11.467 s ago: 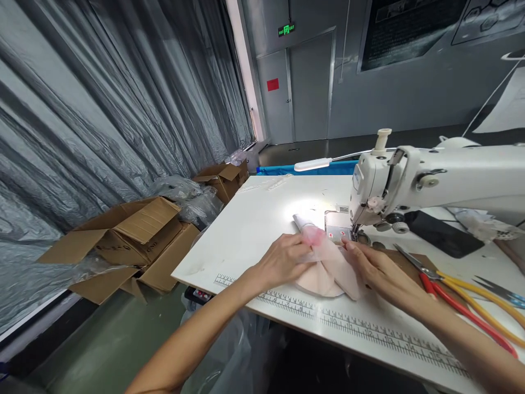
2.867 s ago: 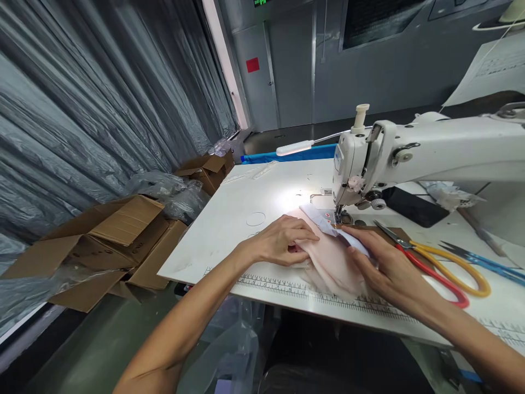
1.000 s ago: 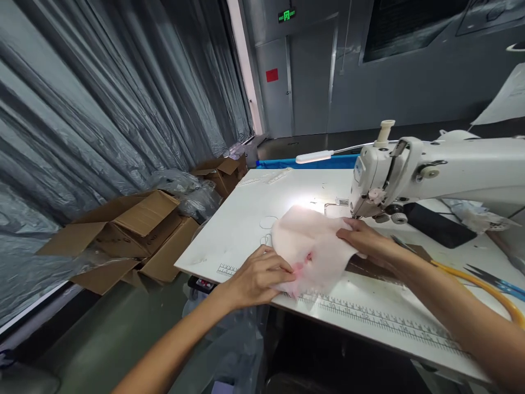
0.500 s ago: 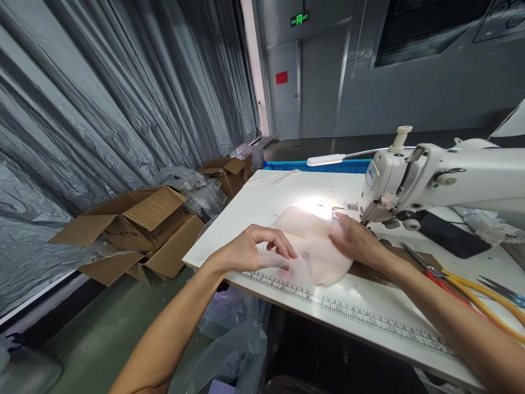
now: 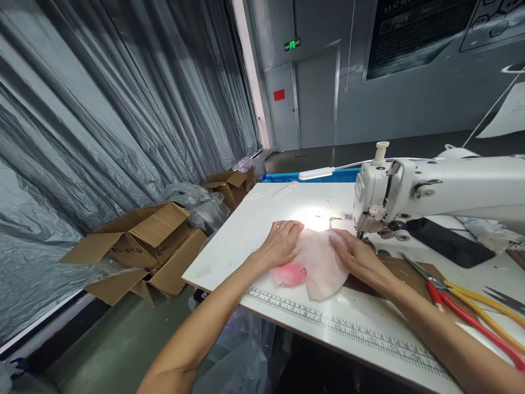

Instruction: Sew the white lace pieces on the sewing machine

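Note:
A pale pink, sheer piece of fabric [image 5: 324, 271] lies on the white table in front of the sewing machine [image 5: 383, 200]. At its left edge my left hand [image 5: 284, 242] is closed, fingers bent over the cloth; the thumb is hidden. My right hand [image 5: 355, 254] grips the right edge near the needle area, fingers curled together. Beneath my left wrist a brighter pink, bunched part [image 5: 289, 274] shows; whether it is a separate piece I cannot tell. A strong lamp glow whitens the table just beyond the fabric.
Scissors with yellow handles [image 5: 479, 301] and a red-handled tool [image 5: 476, 323] lie right, near my right forearm. A dark phone-like slab [image 5: 451, 238] rests under the machine arm. A printed ruler [image 5: 344, 325] runs along the front edge. Cardboard boxes [image 5: 151, 235] stand left.
My left hand has moved forward and right, from the sheer front-left part to the fabric's far left edge. The brighter pink part has come into view. My right hand stays at the right edge.

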`<state>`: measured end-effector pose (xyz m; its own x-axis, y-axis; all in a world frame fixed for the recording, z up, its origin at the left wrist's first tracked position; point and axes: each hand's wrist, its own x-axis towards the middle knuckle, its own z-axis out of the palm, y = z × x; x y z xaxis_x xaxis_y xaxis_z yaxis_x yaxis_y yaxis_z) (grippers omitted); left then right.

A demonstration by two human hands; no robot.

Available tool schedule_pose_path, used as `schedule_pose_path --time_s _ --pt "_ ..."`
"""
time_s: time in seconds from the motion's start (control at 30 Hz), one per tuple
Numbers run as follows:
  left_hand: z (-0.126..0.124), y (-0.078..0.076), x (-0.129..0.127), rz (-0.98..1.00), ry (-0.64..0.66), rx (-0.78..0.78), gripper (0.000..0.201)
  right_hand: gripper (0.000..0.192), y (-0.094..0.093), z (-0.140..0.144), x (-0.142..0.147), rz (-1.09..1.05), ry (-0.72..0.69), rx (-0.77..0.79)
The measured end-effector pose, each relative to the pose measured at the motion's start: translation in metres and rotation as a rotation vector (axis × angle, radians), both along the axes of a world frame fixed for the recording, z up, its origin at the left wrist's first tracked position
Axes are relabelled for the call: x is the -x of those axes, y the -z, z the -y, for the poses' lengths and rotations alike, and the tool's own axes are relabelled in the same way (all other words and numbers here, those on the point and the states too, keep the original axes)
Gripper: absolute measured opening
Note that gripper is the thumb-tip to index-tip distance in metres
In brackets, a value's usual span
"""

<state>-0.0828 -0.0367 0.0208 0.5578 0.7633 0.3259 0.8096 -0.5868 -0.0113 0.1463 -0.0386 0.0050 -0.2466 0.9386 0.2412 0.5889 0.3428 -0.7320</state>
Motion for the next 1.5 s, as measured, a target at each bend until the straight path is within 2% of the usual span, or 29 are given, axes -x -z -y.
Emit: schedule_pose_path --time_s 0.07,0.17,0.37,0.5,0.57,0.7,0.8,0.9,1.07,1.17,1.23,1.33,1.37,1.43,1.5 --pt "0.000 0.005 0.005 -0.006 0.013 0.037 0.045 0.046 -0.003 0.000 -0.001 -0.071 -0.009 0.067" --pt "-0.002 0.010 0.010 0.020 0.061 0.033 0.041 0.041 -0.001 -0.006 -0.003 -0.165 0.062 0.158" --pt "0.000 0.017 0.008 0.037 0.100 -0.185 0.012 0.027 0.014 -0.016 -0.006 -0.255 0.299 0.250" --pt "0.002 0.017 0.005 0.005 0.154 -0.244 0.013 0.021 0.017 -0.017 -0.006 -0.297 0.381 0.274" --pt "0.001 0.016 0.006 0.028 0.166 -0.209 0.011 0.021 0.016 -0.015 -0.005 -0.309 0.372 0.274" --pt "-0.004 0.013 0.008 0.022 0.201 -0.048 0.047 0.025 0.012 -0.011 -0.004 -0.330 0.319 0.270" --pt "-0.006 0.013 0.008 0.032 0.257 -0.009 0.058 0.028 0.010 -0.009 -0.004 -0.334 0.293 0.283" --pt "-0.007 0.017 0.007 0.077 0.291 -0.058 0.050 0.027 0.010 -0.010 -0.004 -0.317 0.320 0.291" --pt "-0.005 0.026 0.007 0.036 0.259 -0.139 0.020 0.028 0.016 -0.015 -0.003 -0.307 0.354 0.284" --pt "-0.004 0.027 0.006 0.014 0.231 -0.174 0.015 0.031 0.019 -0.018 -0.003 -0.304 0.386 0.286" --pt "-0.004 0.023 0.005 0.020 0.220 -0.167 0.027 0.033 0.019 -0.017 -0.003 -0.308 0.378 0.279" --pt "-0.005 0.013 0.002 0.003 0.223 -0.073 0.065 0.032 0.016 -0.014 -0.003 -0.318 0.301 0.282" --pt "-0.006 0.008 0.001 -0.028 0.229 -0.033 0.072 0.033 0.015 -0.012 -0.003 -0.322 0.268 0.288" --pt "-0.006 0.001 -0.002 -0.120 0.230 0.003 0.073 0.039 0.012 -0.008 -0.002 -0.331 0.200 0.301" --pt "-0.007 -0.002 -0.003 -0.215 0.229 -0.026 0.063 0.047 0.010 -0.005 -0.002 -0.339 0.140 0.305"
